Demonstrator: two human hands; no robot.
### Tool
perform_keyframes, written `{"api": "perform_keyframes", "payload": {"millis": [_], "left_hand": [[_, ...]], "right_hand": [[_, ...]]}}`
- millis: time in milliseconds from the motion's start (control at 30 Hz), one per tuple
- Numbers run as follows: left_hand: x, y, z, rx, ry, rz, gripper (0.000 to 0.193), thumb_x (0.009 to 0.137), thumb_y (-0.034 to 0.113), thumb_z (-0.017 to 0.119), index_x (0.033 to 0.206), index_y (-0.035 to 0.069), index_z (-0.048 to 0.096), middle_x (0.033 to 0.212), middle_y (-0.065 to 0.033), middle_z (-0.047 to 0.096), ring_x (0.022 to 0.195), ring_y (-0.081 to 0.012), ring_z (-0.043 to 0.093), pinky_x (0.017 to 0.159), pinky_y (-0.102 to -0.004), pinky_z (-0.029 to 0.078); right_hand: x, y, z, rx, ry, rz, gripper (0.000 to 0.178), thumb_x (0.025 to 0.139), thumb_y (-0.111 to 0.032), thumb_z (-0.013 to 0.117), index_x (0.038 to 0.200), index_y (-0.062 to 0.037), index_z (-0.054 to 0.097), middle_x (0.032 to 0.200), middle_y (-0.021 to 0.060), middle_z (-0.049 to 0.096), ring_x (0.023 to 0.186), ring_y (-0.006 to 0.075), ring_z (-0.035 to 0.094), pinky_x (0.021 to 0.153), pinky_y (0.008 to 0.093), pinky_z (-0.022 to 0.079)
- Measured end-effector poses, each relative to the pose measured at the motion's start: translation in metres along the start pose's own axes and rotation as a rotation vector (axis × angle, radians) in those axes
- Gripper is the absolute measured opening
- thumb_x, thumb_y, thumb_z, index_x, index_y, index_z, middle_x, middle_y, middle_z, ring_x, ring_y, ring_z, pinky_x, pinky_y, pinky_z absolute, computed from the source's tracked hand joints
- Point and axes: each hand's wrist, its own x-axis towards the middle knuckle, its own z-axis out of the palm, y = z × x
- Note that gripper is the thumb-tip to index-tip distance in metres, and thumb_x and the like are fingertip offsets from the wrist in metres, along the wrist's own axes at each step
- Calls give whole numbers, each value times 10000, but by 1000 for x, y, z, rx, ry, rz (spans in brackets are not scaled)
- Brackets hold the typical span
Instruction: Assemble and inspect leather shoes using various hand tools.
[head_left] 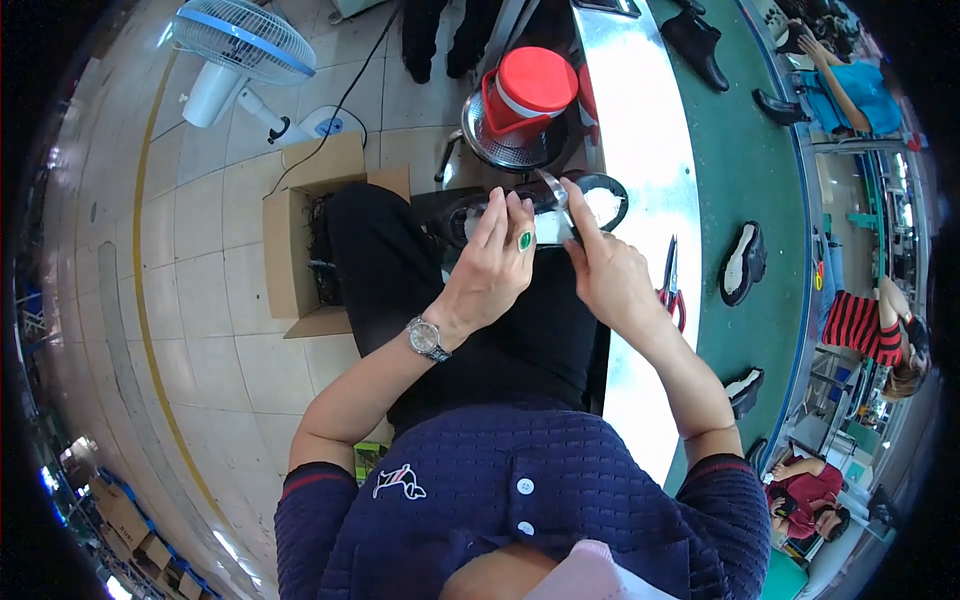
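Note:
A dark shoe (607, 204), its pale underside turned up, lies across my knee toward the metal bench's edge. My left hand (490, 255) is closed, its fingers bunched at the shoe's middle and gripping it. In my closed right hand (605, 262) is a metal hand tool (551, 187) with a curved, shiny blade-like end; its tip reaches over the shoe beside my left fingertips. The fingers hide much of the tool and the shoe's middle. A pair of scissors (671, 285) with red handles rests on the bench to the right of my right hand.
Right of the metal bench (645, 120), a green conveyor (745, 185) carries several dark shoes (743, 263). Ahead, a red-lidded bucket (530, 90) sits on a metal stool (485, 140). An open cardboard box (288, 250) and a fan (240, 45) stand left. Several people sit across the conveyor.

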Motion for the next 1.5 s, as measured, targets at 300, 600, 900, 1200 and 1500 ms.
{"api": "perform_keyframes", "payload": {"millis": [300,600,900,1200,1500], "left_hand": [[-7,2,4,-119,67,-43,397,819,59,606,1173,-121,591,1199,-235,585,1206,-381,533,1066,-441,408],[-14,-2,13,-470,236,-170,536,715,97,764,1193,-60,580,1172,-183,567,1199,-354,529,1060,-407,409],[-20,-30,-14,-693,42,-429,909,664,163,840,1425,16,365,1254,-174,582,1143,-324,576,957,-373,476],[-22,-31,-10,-796,95,-467,988,672,175,842,1472,33,279,1233,-161,627,1073,-315,636,898,-359,518],[-28,-37,-18,-876,36,-455,1031,700,165,827,1502,27,195,1353,-172,534,1219,-318,536,996,-373,465]], "right_hand": [[-1,-16,6,10,2,28,631,918,-107,538,1488,-137,270,720,212,657,617,378,658,551,472,518],[3,-20,17,51,8,-2,648,906,-92,547,1483,-114,253,693,208,646,606,384,649,557,490,509],[6,-29,25,85,24,-63,670,905,-106,554,1489,-112,226,682,230,641,585,399,640,530,493,504],[7,-35,22,161,19,-83,628,901,-132,562,1461,-95,280,649,226,630,605,420,640,571,516,507],[41,8,-4,-54,101,-134,518,914,-94,534,1403,-96,362,946,240,653,750,430,648,678,509,511]]}}
